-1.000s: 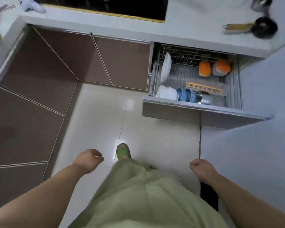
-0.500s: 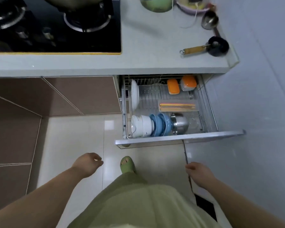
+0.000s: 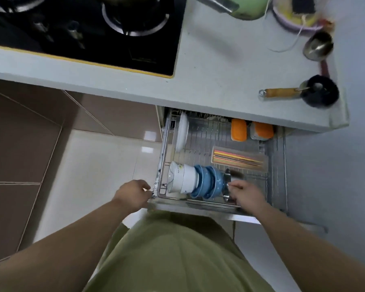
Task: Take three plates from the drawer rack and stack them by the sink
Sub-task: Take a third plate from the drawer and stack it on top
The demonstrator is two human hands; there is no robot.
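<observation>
The drawer rack stands pulled out under the counter. White plates stand on edge along its left side. In front of them lie a row of white bowls, blue bowls and a steel bowl on their sides. My left hand hovers at the drawer's front-left corner, fingers curled, holding nothing. My right hand reaches over the drawer's front edge with its fingertips at the steel bowl and nothing in its grasp. No sink is in view.
A tray of coloured chopsticks and two orange-lidded containers sit in the rack's right half. On the counter above are a black gas hob, a wooden-handled brush, a steel ladle and a green pot. A wall runs along the right.
I have stepped up to the drawer. Both hands moved forward from beside my body to the drawer's front, the left to its corner and the right to the steel bowl.
</observation>
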